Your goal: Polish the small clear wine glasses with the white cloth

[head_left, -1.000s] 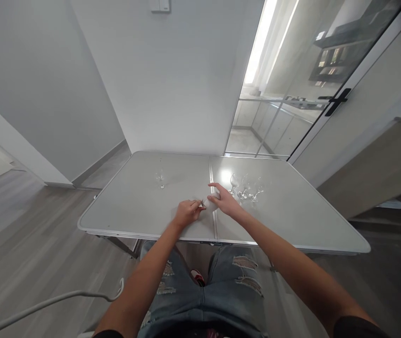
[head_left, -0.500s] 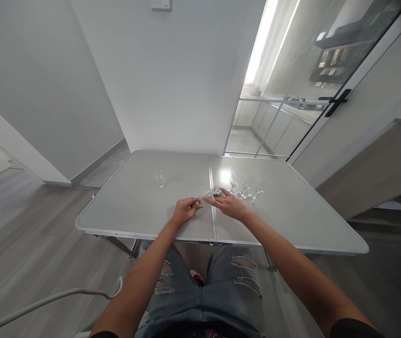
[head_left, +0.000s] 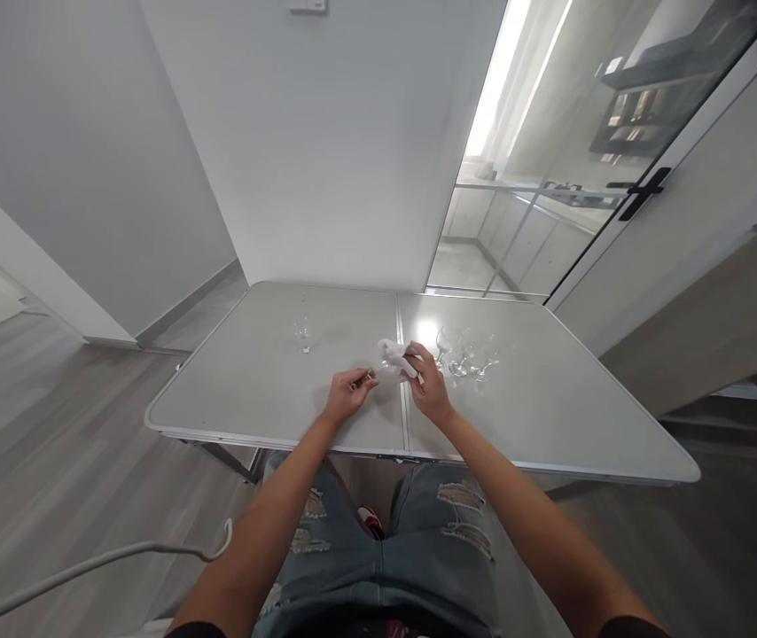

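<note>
Near the table's middle seam, my left hand [head_left: 350, 392] pinches the stem end of a clear goblet [head_left: 387, 369], which lies sideways with its bowl toward the right. My right hand [head_left: 427, 384] is closed on a white cloth [head_left: 393, 351], pressed against the goblet's bowl. The cloth and fingers cover part of the glass. Right of my right hand, several clear stemmed glasses [head_left: 462, 363] are grouped on the table. Farther left, a single clear glass [head_left: 303, 337] rests apart from them.
The light grey folding table [head_left: 518, 416] has a metal rim and a centre seam. Behind it rises a white wall [head_left: 325, 159]. A glass door [head_left: 504, 230] with a black handle is at the right. A pale curved bar [head_left: 119, 551] shows low on the left.
My right hand has turned more upright, and its fingers now curl around the cloth at the bowl. The cloth has shifted slightly up and left. My left hand stays nearly in place.
</note>
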Motion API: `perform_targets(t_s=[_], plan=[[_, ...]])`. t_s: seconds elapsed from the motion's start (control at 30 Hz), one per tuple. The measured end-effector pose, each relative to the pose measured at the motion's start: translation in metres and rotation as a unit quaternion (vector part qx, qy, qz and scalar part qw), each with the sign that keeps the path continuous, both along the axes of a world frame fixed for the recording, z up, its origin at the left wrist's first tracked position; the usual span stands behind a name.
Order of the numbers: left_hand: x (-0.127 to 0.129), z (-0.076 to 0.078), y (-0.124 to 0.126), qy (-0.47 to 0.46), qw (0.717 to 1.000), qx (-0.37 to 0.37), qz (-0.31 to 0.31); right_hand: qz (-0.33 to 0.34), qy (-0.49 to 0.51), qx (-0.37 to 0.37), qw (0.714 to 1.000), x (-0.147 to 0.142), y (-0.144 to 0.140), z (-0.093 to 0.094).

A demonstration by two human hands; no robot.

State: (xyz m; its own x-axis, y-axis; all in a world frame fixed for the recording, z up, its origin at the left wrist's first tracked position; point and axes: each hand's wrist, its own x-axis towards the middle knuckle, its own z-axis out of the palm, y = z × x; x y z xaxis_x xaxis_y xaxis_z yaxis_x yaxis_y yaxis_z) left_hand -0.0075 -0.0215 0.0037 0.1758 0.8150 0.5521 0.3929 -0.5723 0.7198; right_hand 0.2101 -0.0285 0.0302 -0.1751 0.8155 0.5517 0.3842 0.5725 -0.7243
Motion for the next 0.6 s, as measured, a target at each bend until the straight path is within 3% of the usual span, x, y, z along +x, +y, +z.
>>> perform_targets(t_s=[0.13, 0.27, 0.43, 0.6], plan=[[0.000, 0.001, 0.000, 0.001, 1.000, -0.004, -0.010, 0.081, 0.110, -0.078, 0.988, -0.002, 0.001, 0.017], [0.001, 0.002, 0.000, -0.003, 1.000, -0.003, -0.014, 0.161, 0.226, -0.200, 0.940, 0.001, 0.002, 0.036], [0.002, 0.001, 0.000, -0.011, 0.999, -0.016, -0.031, 0.131, 0.384, -0.216, 0.888, 0.001, 0.005, 0.035], [0.000, -0.002, 0.003, -0.074, 0.996, -0.043, 0.002, 0.107, 0.557, -0.212, 0.796, 0.003, 0.020, 0.016]])
